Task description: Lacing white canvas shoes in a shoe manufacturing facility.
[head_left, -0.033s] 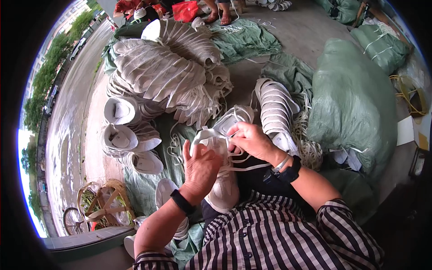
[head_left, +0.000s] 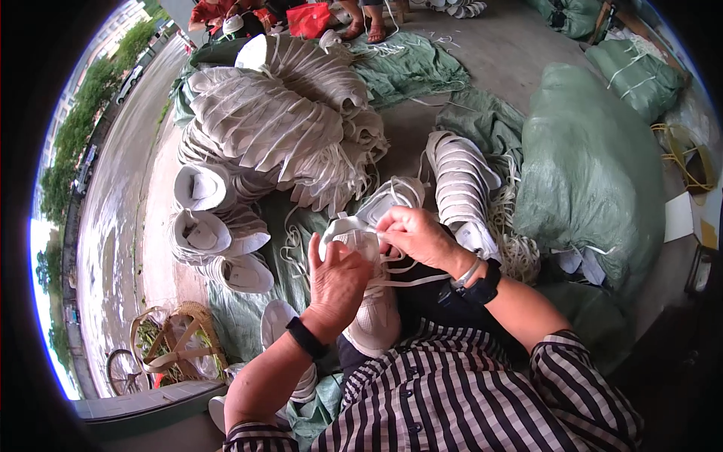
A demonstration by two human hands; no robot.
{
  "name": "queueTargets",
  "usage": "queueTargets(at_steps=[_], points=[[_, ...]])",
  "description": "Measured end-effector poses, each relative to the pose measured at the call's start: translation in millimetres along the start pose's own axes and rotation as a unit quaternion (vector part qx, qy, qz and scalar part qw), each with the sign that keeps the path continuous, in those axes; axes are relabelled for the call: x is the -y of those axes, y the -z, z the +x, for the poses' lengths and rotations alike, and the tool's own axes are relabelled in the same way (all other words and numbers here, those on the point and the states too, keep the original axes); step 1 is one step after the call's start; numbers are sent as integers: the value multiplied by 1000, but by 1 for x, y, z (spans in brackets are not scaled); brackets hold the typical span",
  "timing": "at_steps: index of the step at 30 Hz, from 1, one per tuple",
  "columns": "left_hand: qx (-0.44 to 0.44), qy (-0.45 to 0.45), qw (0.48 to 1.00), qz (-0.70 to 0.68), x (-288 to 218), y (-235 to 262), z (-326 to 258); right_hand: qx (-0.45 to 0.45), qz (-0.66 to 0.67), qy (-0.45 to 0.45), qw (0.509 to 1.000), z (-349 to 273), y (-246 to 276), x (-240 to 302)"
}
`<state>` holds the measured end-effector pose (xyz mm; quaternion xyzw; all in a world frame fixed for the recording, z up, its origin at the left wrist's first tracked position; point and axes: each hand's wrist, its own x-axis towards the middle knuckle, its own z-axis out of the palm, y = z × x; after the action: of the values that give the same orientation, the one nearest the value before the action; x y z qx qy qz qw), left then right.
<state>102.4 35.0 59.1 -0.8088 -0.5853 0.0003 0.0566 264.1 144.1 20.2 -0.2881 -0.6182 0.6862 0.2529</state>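
Observation:
A white shoe upper [head_left: 374, 325] lies in front of me over my lap, its toe toward me and its collar away. My left hand [head_left: 337, 285] grips it near the lacing, one finger raised and the others bent over the tongue. My right hand [head_left: 419, 236] is closed in a pinch at the right side of the collar, on a white shoelace, most of which the fingers hide. A loose length of lace [head_left: 410, 282] trails right from the shoe across dark cloth. Just beyond, another white upper [head_left: 393, 197] touches the far side of the work.
Large nested stacks of white uppers [head_left: 263, 113] rise at the far left; another row [head_left: 461, 177] stands right, beside bundled laces [head_left: 518, 252]. A bulging green sack [head_left: 591, 173] is at right. A woven basket [head_left: 181, 339] sits lower left. Other people [head_left: 218, 15] sit at the back.
My right hand has shifted very slightly left, still pinched. My left hand and the shoe upper stay in place.

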Motion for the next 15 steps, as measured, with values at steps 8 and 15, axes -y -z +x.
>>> queueTargets(at_steps=[8,15], points=[[4,41,995,-91,1,-11,17,6,-206,92,974,15,-13,-9],[1,73,946,-315,-19,-25,-3,83,-271,86,955,29,-13,-10]])
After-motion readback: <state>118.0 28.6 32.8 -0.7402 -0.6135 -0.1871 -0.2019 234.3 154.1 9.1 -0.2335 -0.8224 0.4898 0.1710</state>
